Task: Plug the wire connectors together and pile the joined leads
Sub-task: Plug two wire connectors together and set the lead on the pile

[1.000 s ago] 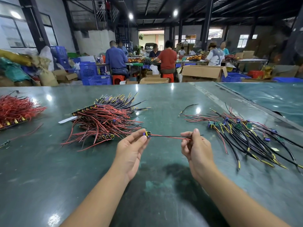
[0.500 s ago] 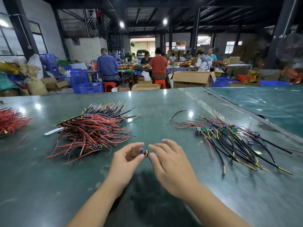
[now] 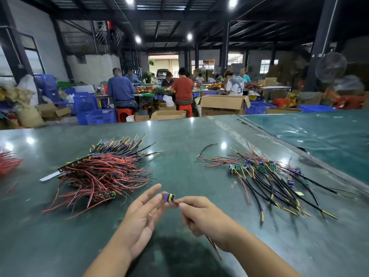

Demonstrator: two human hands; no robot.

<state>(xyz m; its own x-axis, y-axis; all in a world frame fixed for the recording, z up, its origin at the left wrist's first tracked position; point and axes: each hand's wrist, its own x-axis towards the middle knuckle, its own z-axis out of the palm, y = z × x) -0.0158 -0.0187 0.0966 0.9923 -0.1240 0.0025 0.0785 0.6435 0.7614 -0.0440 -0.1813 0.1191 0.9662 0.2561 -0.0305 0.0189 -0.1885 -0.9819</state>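
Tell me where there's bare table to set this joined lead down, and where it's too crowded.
Bare table lies in the lane between the red-wire pile and the black-lead spread, ahead of both hands. The near-left corner, below the red pile and beside the left hand, is also free. Crowded: everything right of the right hand, where leads fan out.

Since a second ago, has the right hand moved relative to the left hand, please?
Yes. The right hand has closed in toward the left hand; both now meet at the purple and yellow connector, whose red and black lead trails below the right wrist.
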